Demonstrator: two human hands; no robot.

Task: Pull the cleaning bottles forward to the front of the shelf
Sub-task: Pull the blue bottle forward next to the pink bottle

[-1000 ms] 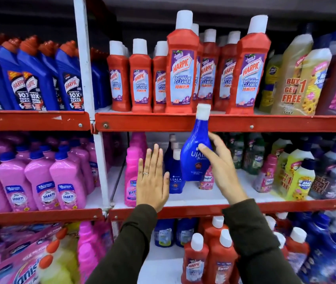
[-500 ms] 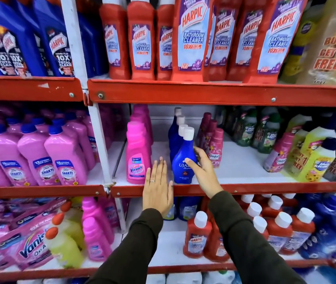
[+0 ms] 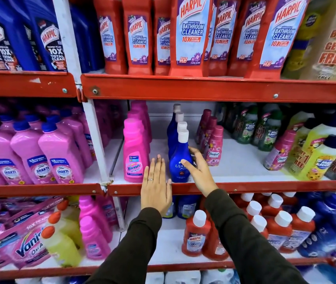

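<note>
A blue Ujala bottle with a white cap stands upright at the front edge of the middle shelf. My right hand wraps its right side, thumb on the label. Three more blue bottles line up behind it. My left hand is flat, fingers together, hovering over the shelf lip between the blue bottle and a pink Vanish bottle; it holds nothing. Small pink Comfort bottles stand in a row just right of my right hand.
Red Harpic bottles fill the shelf above, with a red beam low over the middle shelf. Pink Shakti bottles stand left, yellow and green bottles right. Bare white shelf lies right of the Comfort row.
My right hand brought the blue bottle down from mid-air and set it upright at the shelf front. The left hand sank to the shelf lip. The camera tilted down and closer.
</note>
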